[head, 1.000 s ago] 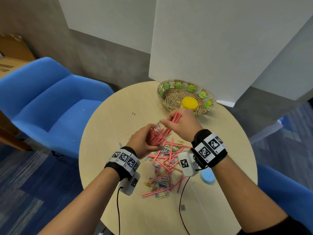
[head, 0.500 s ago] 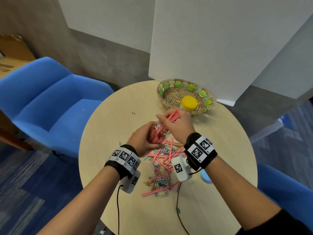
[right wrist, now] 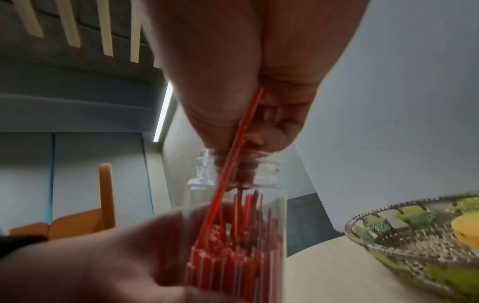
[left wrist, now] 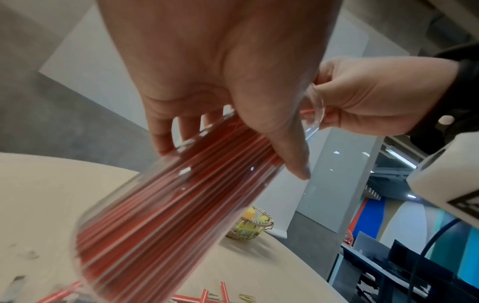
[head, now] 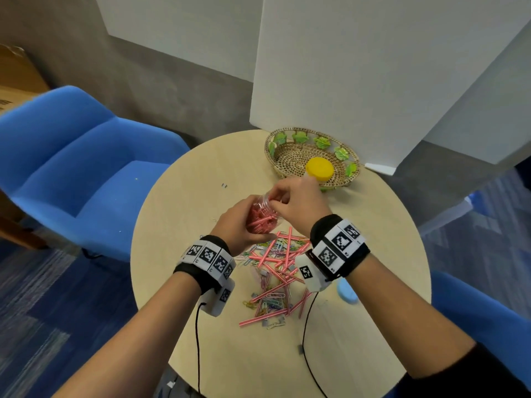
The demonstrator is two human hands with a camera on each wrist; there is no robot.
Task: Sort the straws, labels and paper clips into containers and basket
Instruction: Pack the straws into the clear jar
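Fingers of the left hand (head: 238, 225) wrap round a clear plastic jar packed with red-and-white striped straws (head: 263, 216), tilting it above the round beige table (head: 184, 214). At the jar's mouth the right hand (head: 298, 205) pinches one thin red straw (right wrist: 233, 151) between thumb and fingertips, its lower end already among the others inside. Below both wrists lies a loose heap of striped straws and coloured paper clips (head: 275, 271). Farther right, near the table's far edge, a woven basket with green leaf trim (head: 287, 156) holds a yellow lid (head: 319, 169). A blue armchair (head: 86, 165) stands left; white panels (head: 359, 67) rise behind.
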